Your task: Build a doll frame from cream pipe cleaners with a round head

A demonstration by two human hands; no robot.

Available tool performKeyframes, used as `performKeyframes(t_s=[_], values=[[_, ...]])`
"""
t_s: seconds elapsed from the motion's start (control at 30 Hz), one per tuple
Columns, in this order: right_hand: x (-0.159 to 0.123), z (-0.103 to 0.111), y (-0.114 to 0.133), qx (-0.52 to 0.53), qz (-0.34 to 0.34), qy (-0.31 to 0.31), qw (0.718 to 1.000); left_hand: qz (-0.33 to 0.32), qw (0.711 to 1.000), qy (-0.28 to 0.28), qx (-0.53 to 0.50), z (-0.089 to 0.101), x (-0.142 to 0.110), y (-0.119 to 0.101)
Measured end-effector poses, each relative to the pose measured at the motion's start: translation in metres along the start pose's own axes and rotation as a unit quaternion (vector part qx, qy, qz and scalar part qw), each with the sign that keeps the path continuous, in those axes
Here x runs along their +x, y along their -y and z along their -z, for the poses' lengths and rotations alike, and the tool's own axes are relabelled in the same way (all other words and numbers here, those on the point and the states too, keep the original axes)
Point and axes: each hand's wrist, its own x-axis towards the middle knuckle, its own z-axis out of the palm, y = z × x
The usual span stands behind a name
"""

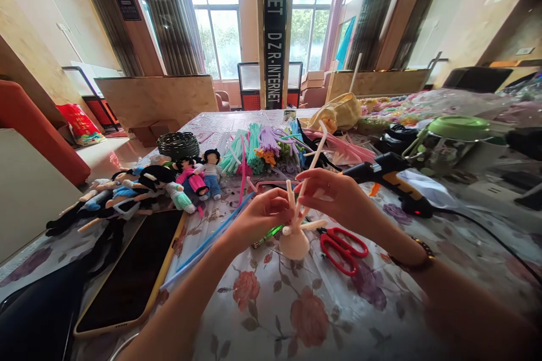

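Between my hands is a cream pipe-cleaner figure [295, 245], its round ball-shaped end pointing down and several fuzzy stems sticking out above and to the side. My left hand [265, 219] is closed on its stems from the left, fingertips pinched close above the ball. From the other side, my right hand [334, 194] pinches a long cream pipe cleaner [320, 144] that rises from the figure and bends near its top. Red-handled scissors [345, 249] lie just right of the ball, blades partly hidden. A green shiny tool [271, 234] lies partly behind my left hand.
A glue gun [392, 177] with a cord lies at right. Finished dolls [197, 175] and a phone [131, 271] are at left. Coloured pipe-cleaner bundles [265, 149] and a dark wire basket [178, 145] stand behind. Blue stems [212, 240] lie left of my hands.
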Motion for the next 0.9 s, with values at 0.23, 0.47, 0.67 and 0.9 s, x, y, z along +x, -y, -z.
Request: performKeyframes(t_s=[0.23,0.47,0.67,0.9], values=[[0.003,0.012,0.001,-0.183,0.038,-0.069,0.980,-0.013,1.000,-0.015,-0.017,0.001,0.000,0.001],[0.002,0.018,-0.007,-0.247,0.158,-0.152,0.944,0.007,1.000,0.021,-0.017,0.005,-0.001,0.002],[0.003,0.015,-0.003,-0.177,0.108,-0.122,0.970,0.006,0.995,0.075,-0.067,0.007,-0.003,0.002],[0.004,0.016,-0.003,-0.147,0.044,-0.068,0.986,0.013,0.998,0.012,-0.066,0.005,-0.003,-0.002]])
